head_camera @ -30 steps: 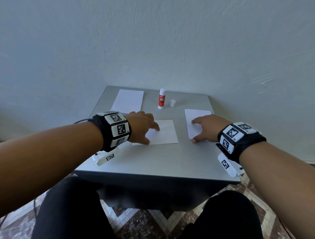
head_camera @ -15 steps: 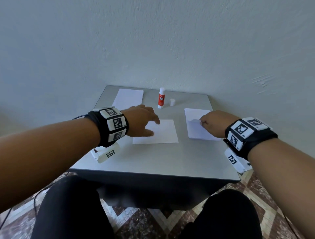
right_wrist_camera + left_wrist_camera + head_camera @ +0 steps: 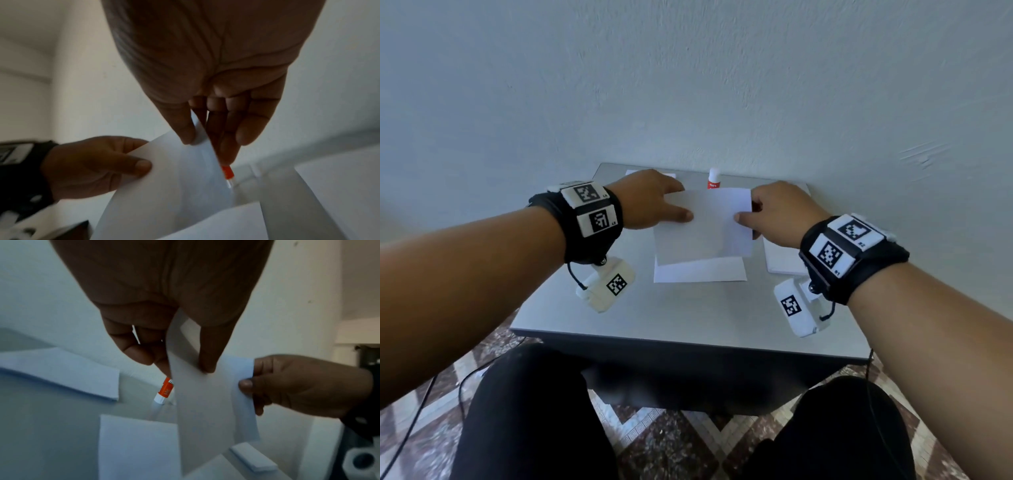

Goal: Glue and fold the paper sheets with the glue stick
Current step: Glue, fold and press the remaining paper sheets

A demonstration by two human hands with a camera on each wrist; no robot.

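Nearest me, a flat sheet (image 3: 700,272) lies on the grey table (image 3: 688,315), its near edge showing under the one I am holding. Above it I hold a raised sheet (image 3: 709,226) off the table between both hands: my left hand (image 3: 650,200) pinches its left edge, thumb on the near face and fingers behind, and my right hand (image 3: 779,214) pinches the right edge the same way. Just right of that, a small stack (image 3: 782,260) of paper lies partly under my right wrist. Beyond the raised sheet the glue stick (image 3: 714,178) stands upright, uncapped, and another sheet (image 3: 61,369) lies at the far left.
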